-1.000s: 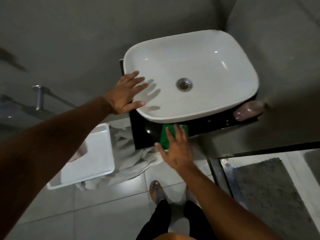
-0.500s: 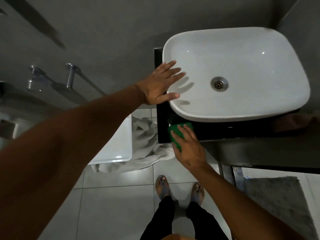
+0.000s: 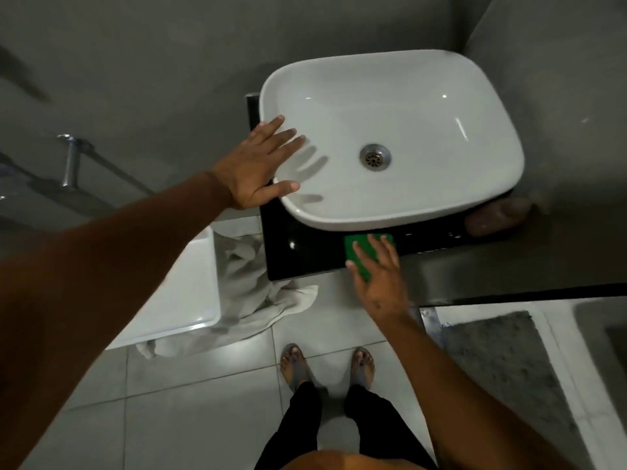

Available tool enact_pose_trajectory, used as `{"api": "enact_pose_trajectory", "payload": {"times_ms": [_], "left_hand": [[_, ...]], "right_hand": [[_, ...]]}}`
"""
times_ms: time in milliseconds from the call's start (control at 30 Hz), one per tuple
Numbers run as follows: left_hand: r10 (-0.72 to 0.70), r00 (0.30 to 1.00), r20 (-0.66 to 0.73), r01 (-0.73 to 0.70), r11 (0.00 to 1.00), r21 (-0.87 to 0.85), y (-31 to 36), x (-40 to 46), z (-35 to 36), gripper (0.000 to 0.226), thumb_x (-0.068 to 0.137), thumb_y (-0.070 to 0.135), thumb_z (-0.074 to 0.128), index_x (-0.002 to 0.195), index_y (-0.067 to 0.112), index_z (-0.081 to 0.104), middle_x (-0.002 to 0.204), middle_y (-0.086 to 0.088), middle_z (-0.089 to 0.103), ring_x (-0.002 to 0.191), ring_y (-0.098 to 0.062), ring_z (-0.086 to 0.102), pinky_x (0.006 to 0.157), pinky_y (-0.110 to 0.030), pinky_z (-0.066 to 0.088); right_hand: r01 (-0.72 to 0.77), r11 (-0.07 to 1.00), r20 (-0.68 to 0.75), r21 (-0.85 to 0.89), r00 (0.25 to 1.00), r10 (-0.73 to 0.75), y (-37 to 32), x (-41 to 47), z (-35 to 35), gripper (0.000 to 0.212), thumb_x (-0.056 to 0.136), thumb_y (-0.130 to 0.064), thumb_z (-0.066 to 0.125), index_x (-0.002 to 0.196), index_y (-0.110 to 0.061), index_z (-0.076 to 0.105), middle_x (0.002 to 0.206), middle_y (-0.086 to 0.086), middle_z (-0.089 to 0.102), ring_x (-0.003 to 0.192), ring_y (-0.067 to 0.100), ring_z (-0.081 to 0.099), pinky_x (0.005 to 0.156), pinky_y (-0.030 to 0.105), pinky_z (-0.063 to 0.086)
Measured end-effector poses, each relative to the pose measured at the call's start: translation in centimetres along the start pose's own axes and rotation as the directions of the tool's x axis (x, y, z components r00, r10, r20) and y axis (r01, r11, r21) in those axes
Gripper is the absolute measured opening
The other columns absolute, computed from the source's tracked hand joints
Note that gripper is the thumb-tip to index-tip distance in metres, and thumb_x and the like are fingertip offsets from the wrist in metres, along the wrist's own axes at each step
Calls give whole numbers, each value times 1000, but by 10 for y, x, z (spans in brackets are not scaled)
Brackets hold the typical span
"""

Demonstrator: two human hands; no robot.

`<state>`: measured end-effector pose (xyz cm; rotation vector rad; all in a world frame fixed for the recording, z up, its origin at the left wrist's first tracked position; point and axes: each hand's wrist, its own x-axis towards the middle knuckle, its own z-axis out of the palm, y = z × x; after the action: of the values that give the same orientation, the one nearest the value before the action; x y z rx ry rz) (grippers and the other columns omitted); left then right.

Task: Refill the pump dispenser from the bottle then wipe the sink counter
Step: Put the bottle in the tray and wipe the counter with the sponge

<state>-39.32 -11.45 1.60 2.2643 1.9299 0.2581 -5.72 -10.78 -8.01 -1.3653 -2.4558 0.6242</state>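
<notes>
A white basin (image 3: pixel 475 184) sits on a glossy black counter (image 3: pixel 298 256). My right hand (image 3: pixel 378 276) lies flat on a green cloth (image 3: pixel 356 244), pressing it onto the counter's front strip just below the basin. My left hand (image 3: pixel 258 167) rests with spread fingers on the basin's left rim and holds nothing. A pinkish container (image 3: pixel 498 217) lies on the counter at the basin's right corner, dim and blurred. No pump dispenser can be made out.
A white tub (image 3: pixel 183 300) and a crumpled pale towel (image 3: pixel 251 293) sit on the tiled floor left of the counter. A grey mat (image 3: pixel 502 361) lies to the right. My feet in sandals (image 3: pixel 295 364) stand below. A metal bar (image 3: pixel 71 161) is on the left wall.
My right hand slid the green cloth left along the counter front and then back to the right. My left hand stayed on the basin rim. The camera view shifted.
</notes>
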Motion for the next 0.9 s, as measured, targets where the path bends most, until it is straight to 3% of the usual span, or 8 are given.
{"api": "enact_pose_trajectory", "payload": {"times_ms": [133,200,433,500,600,767,900], "left_hand": [[21,999,-28,-20,999,27,2,2,1,102,95,79,17,158,0,32,161,-29,36,156,-48,16,126,-61,15],[24,999,-30,-22,999,48,3,3,1,106,94,80,14,157,-3,33,160,-30,37,155,-49,18,125,-61,17],[34,999,-36,-33,999,19,0,4,6,107,93,80,15,157,-5,31,160,-30,36,156,-47,15,124,-57,12],[38,998,-55,-37,999,21,-3,4,10,105,94,79,17,157,-4,30,160,-30,37,156,-46,14,123,-58,12],[47,997,-68,-46,999,22,-10,3,14,102,95,78,19,158,-2,29,160,-28,36,157,-42,11,124,-51,7],[40,997,-71,-39,999,7,-9,-1,20,97,96,75,21,160,2,26,163,-24,35,158,-37,8,125,-48,2],[34,996,-87,-33,999,12,-8,0,19,97,96,76,22,159,3,28,161,-26,37,157,-42,13,126,-48,3]], "right_hand": [[-224,972,-132,71,964,232,32,20,-21,36,99,-32,63,132,-17,67,151,11,52,149,31,34,118,35,33],[-249,966,-150,64,955,256,43,25,-26,36,99,-32,62,132,-17,67,151,11,52,148,32,34,117,30,27],[-369,925,-173,88,909,379,86,45,-54,37,100,-26,61,134,-12,66,150,15,51,146,35,34,120,38,32],[-345,936,-146,74,924,352,75,39,-46,38,100,-28,59,136,-14,64,152,14,48,148,34,31,120,36,31],[-191,982,-34,13,981,191,73,22,-39,40,100,-31,58,138,-19,62,156,9,45,150,30,28,117,35,31],[-358,931,-110,76,925,364,93,35,-59,38,100,-25,59,136,-12,64,153,15,46,148,35,31,121,32,25],[-229,973,14,30,973,228,43,15,-34,42,102,-30,56,141,-18,59,160,12,39,152,32,25,123,35,27]]}}
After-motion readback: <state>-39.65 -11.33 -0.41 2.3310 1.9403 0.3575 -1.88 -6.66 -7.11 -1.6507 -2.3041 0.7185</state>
